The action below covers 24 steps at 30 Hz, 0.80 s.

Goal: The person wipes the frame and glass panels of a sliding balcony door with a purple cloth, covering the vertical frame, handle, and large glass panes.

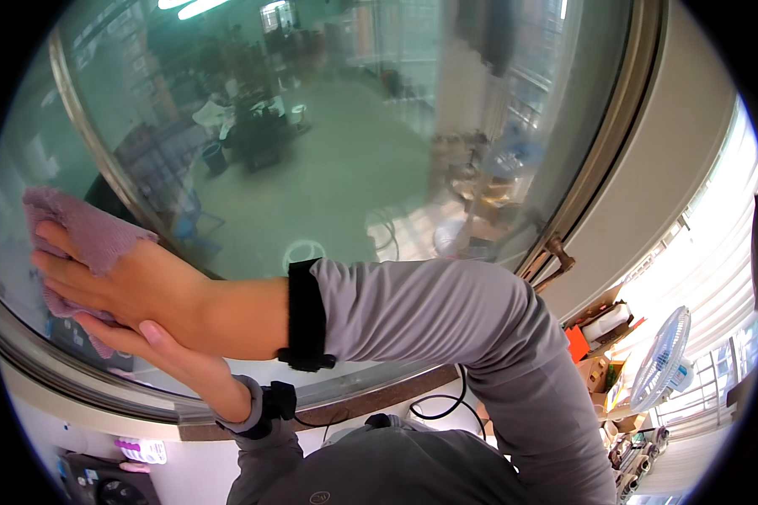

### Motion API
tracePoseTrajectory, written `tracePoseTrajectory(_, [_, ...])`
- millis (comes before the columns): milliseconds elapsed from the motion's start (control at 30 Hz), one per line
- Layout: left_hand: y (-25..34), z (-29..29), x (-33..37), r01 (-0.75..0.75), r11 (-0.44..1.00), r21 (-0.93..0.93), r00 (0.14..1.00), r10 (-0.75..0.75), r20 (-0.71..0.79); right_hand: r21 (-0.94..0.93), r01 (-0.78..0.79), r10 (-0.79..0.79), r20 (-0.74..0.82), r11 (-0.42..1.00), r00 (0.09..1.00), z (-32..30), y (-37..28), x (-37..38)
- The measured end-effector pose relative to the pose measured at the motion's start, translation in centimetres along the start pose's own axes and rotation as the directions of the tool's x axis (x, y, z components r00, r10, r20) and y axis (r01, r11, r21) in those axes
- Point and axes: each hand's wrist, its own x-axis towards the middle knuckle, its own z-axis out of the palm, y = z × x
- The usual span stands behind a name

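Note:
A pink cloth lies bunched against the glass pane at the far left. My right hand reaches across from the right and presses on it, with a fold of the cloth over the back of its fingers. Just below, my left hand comes up from the lower edge, its thumb upright beside the right wrist. Its fingers stretch to the lower part of the cloth, partly hidden beneath the right hand. Both hands are closed on the cloth.
A metal window frame with a handle bounds the glass at right. A dark sill runs below, with black cables. A fan and cardboard boxes stand at right; a black machine is at lower left.

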Motion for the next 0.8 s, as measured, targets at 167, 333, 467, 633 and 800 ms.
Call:
tracePoseTrajectory(167, [3.0, 3.9, 0.2, -0.158, 0.987, -0.008, 0.987, 0.158, 0.034, 0.095, 0.036, -0.045, 0.094, 0.995, 0.995, -0.5, 4.5, -1.1])
tracePoseTrajectory(333, [8.6, 9.0, -1.5, -0.296, 0.922, -0.251, 0.945, 0.321, 0.065, 0.178, -0.245, 0.284, -0.243, 0.953, 0.928, -1.9, 9.2, -4.6])
tracePoseTrajectory(467, [11.1, 13.9, -4.7, -0.43, 0.817, -0.385, 0.846, 0.513, 0.144, 0.208, -0.315, 0.359, -0.233, 0.926, 0.904, -5.8, 14.9, -11.0])
tracePoseTrajectory(633, [16.5, 21.2, -9.9, -0.514, 0.716, -0.472, 0.699, 0.668, 0.253, -0.037, -0.429, 0.409, -0.236, 0.903, 0.882, -11.0, 22.3, -19.5])
tracePoseTrajectory(800, [19.7, 22.0, -12.6, -0.556, 0.724, -0.409, 0.665, 0.683, 0.304, -0.224, -0.424, 0.356, -0.289, 0.877, 0.889, -13.5, 24.8, -23.2])
